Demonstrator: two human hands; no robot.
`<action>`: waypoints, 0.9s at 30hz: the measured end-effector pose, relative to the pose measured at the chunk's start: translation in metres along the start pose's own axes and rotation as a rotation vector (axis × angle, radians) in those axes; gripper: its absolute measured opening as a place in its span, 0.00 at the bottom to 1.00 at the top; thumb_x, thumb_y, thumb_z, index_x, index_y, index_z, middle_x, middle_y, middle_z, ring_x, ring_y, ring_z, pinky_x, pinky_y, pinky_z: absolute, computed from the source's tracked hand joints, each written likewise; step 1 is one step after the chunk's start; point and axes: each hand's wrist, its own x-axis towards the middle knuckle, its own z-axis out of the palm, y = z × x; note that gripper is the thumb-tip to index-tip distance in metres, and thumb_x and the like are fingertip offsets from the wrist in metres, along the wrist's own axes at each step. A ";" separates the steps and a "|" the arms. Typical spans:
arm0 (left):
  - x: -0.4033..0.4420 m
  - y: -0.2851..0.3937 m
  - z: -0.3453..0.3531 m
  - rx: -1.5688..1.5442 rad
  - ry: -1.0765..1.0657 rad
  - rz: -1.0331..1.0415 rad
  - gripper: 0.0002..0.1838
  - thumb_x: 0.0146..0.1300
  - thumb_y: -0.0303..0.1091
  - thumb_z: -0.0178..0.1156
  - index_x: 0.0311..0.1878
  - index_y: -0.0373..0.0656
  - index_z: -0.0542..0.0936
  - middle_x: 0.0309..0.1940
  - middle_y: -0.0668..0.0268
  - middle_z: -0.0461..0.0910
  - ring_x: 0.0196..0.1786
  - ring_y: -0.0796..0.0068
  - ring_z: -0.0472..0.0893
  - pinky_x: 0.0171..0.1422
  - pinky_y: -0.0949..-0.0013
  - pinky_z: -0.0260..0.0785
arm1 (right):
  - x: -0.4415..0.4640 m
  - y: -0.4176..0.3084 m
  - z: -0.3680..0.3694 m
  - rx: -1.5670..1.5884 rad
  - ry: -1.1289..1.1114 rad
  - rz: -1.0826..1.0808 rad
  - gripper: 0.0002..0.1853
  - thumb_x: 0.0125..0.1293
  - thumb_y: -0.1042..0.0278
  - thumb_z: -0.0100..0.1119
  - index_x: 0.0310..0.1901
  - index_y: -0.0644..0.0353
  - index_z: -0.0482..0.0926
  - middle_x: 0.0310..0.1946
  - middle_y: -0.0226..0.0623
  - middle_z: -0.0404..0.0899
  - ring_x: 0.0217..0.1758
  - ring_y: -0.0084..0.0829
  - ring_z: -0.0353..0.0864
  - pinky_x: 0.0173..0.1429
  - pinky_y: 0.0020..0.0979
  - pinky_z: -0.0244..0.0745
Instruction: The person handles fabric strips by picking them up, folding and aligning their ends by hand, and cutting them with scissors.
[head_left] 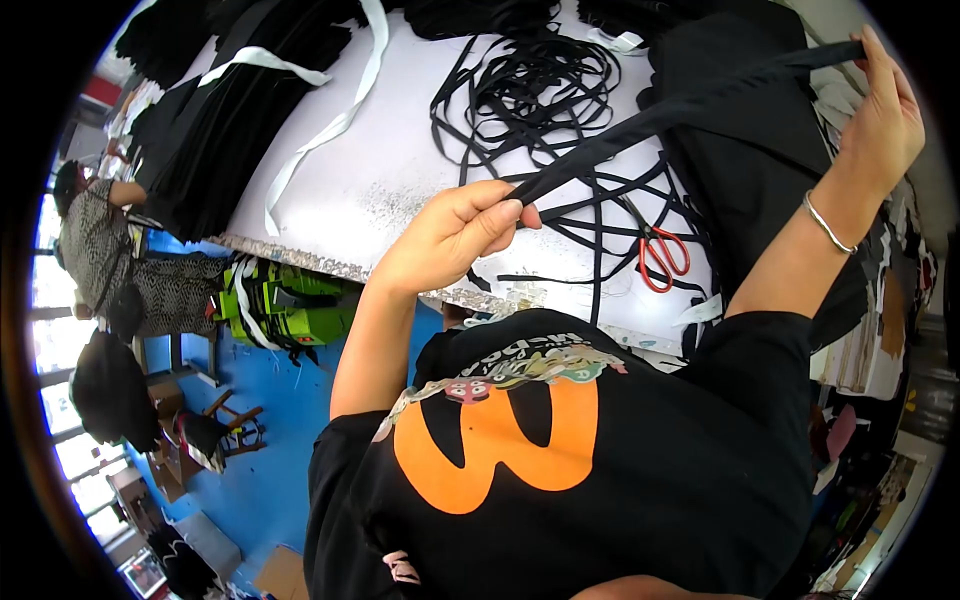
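Observation:
A black fabric strip [660, 112] is stretched taut across the table, slanting up to the right. My left hand [455, 235] pinches its lower end between thumb and fingers, above the table's near edge. My right hand [885, 115], with a bangle on the wrist, grips the far end at the upper right, fingers closed. Beneath the strip, a tangle of narrow black strips [545, 90] is heaped on the white tabletop [385, 190], with loose lengths trailing toward me. Scissors with red handles [663, 258] lie among those lengths, below the stretched strip.
Black fabric [745, 170] lies folded on the table's right side. Stacked black pieces [215, 140] and a white strip [340, 125] are at the left. A green bundle [290, 305] is beside the table's edge. Another person [95, 240] stands at the far left.

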 end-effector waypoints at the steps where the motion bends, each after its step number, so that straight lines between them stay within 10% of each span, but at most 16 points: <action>1: -0.001 0.000 -0.002 0.016 0.016 0.009 0.14 0.74 0.37 0.47 0.41 0.36 0.77 0.17 0.78 0.62 0.21 0.88 0.58 0.27 0.80 0.49 | -0.001 0.001 -0.003 -0.037 0.017 0.023 0.06 0.59 0.76 0.65 0.35 0.71 0.85 0.32 0.39 0.85 0.37 0.24 0.81 0.47 0.21 0.73; 16: -0.030 -0.036 -0.029 0.153 0.134 -0.070 0.15 0.72 0.40 0.52 0.34 0.40 0.77 0.20 0.79 0.62 0.24 0.88 0.58 0.28 0.80 0.51 | -0.085 0.014 -0.030 -0.006 0.188 0.319 0.08 0.61 0.70 0.66 0.32 0.68 0.84 0.26 0.30 0.81 0.29 0.15 0.72 0.37 0.18 0.62; 20: -0.028 -0.072 -0.049 0.904 0.099 -0.328 0.19 0.65 0.41 0.59 0.49 0.34 0.77 0.36 0.61 0.80 0.39 0.67 0.78 0.46 0.63 0.69 | -0.182 -0.007 0.009 -0.119 -0.009 0.523 0.10 0.62 0.71 0.65 0.24 0.63 0.80 0.21 0.23 0.75 0.26 0.13 0.66 0.34 0.18 0.59; 22: -0.010 -0.064 -0.019 1.157 0.322 0.190 0.27 0.62 0.40 0.61 0.60 0.34 0.70 0.50 0.55 0.79 0.50 0.57 0.79 0.56 0.56 0.67 | -0.231 -0.004 0.021 -0.118 -0.243 0.471 0.11 0.58 0.72 0.67 0.21 0.61 0.76 0.17 0.24 0.69 0.23 0.17 0.64 0.38 0.22 0.59; 27: 0.014 -0.032 0.044 -0.148 -0.006 -0.040 0.11 0.72 0.34 0.51 0.48 0.36 0.72 0.32 0.71 0.73 0.35 0.84 0.71 0.43 0.80 0.66 | -0.229 -0.032 0.046 -0.206 -0.415 0.215 0.12 0.54 0.72 0.69 0.20 0.58 0.75 0.15 0.27 0.67 0.21 0.25 0.64 0.42 0.30 0.59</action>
